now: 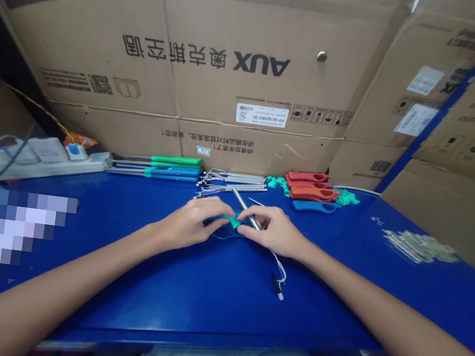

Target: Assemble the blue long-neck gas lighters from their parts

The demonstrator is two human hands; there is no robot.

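My left hand (197, 222) is closed in a pinch on a small green plastic piece (233, 222). Opposite it, my right hand (273, 231) is closed, its thumb and fingertips at the other side of the green piece. A metal tube (241, 200) slants up and left out of the right hand's grip. White wires (282, 270) with a small dark connector trail below that hand onto the table. Beneath the fingertips lies a blue plastic part with an opening (224, 235), which looks like a handle shell; the hands partly hide it.
Along the back of the blue table (188, 293) lie green and blue-handled tools (176, 167), wired metal rods (241, 179), red handles (308, 186) and green pieces (347, 198). A power strip (49, 158) stands left, thin clear-looking parts (419, 248) right. Cardboard (214, 13) walls the back.
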